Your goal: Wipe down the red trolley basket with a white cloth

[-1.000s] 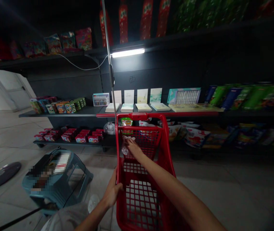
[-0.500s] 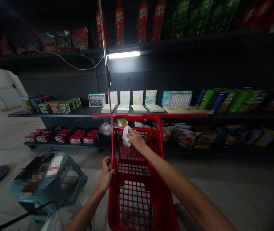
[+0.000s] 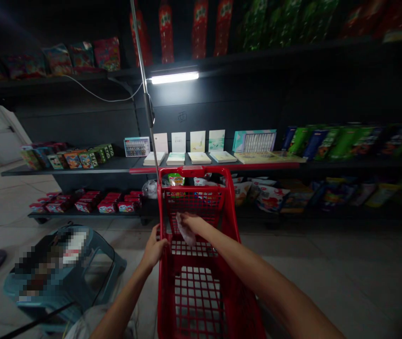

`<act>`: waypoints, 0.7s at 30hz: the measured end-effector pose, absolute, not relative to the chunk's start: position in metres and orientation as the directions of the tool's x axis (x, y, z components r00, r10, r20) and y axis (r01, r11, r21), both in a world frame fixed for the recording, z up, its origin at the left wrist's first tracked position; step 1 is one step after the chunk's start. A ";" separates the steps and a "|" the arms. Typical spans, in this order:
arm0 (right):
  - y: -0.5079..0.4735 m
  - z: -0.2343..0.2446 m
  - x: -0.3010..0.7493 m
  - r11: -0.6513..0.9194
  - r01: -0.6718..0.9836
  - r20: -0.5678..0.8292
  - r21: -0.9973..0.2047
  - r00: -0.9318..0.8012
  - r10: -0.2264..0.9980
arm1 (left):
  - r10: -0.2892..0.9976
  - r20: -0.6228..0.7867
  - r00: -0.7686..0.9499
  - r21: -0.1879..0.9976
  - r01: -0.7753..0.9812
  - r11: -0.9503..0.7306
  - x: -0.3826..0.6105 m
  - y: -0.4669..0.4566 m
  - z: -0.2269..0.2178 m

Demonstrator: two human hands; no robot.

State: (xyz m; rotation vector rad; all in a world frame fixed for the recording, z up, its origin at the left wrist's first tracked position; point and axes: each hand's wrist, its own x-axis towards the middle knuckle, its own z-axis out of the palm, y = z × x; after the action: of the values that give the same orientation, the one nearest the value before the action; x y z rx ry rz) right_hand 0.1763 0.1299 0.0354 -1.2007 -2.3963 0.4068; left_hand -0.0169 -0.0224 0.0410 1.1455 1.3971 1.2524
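Note:
A red plastic shopping cart [image 3: 234,221] with gridded panels stands directly before me. Inside its upper part, my right hand [image 3: 191,223] is closed on a white cloth [image 3: 185,232], which hangs down against the rear grid panel. My left hand [image 3: 154,247] grips the cart's left side rim, thumb on the inner side and fingers around the outside. Part of the cloth is covered by my right fingers.
A blue-grey plastic stool [image 3: 105,245] with blurred items on top stands at the left. Behind the cart, a dark shelf [image 3: 116,165] carries books, boxes and snack bags. A metal pole [image 3: 147,103] rises beside the cart's left rim. A lamp [image 3: 175,77] glows above.
My right hand has moved the cloth down the rear grid panel, deeper into the cart. My left hand stays on the left rim. The view has shifted slightly.

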 end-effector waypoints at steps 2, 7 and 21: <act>0.133 0.044 0.181 0.612 0.676 0.277 -0.409 -0.547 0.790 | 0.987 -0.030 -0.157 0.997 0.060 0.039 -0.016 -0.022 0.040; 0.142 0.076 0.207 0.617 0.747 0.550 -0.249 -0.415 0.725 | 0.984 -0.026 -0.177 0.999 0.041 0.034 -0.013 -0.028 0.040; 0.136 0.095 0.205 0.370 0.901 0.579 -0.227 -0.180 0.795 | 0.945 -0.072 -0.320 0.995 0.042 0.090 -0.026 -0.031 0.035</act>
State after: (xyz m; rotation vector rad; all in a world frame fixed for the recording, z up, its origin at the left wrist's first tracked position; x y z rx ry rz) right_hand 0.2053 0.1364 0.0951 -1.4599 -2.0080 -0.2183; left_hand -0.0257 -0.0306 0.0349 1.0175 1.5253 1.3512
